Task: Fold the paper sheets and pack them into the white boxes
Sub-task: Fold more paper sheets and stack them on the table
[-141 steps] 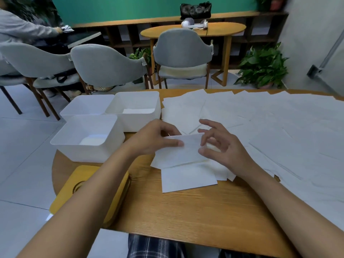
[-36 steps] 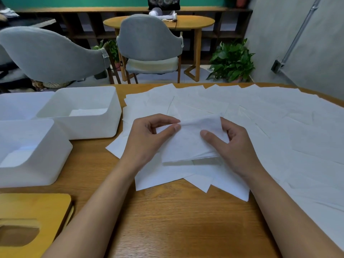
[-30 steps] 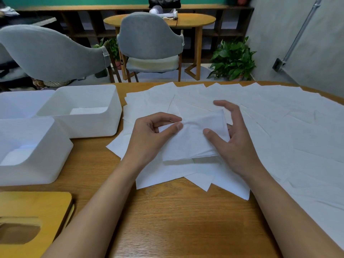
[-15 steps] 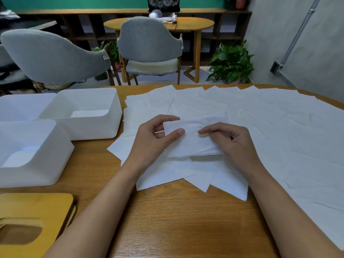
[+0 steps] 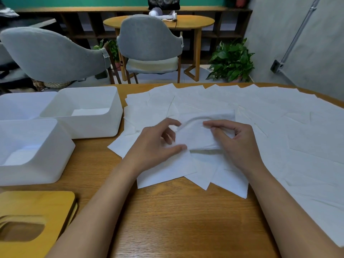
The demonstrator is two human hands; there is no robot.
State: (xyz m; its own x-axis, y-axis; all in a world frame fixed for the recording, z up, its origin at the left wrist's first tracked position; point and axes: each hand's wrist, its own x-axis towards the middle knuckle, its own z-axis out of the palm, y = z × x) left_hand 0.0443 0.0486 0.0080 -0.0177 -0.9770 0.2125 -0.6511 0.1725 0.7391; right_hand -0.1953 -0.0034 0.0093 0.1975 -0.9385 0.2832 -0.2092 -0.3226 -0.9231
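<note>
The folded paper sheet lies with its long axis running left to right across the person, its layered edges toward them and its far edge arched upward. The left hand pinches its left end, thumb on top and fingers curled. The right hand pinches the far edge between thumb and forefinger. Beneath it, thin matte loose sheets fan over a grained wooden table. Smooth, round-cornered white boxes stand at left, with a yellow wooden board nearer. Behind are grey upholstered chairs, a potted plant and a green wall.
</note>
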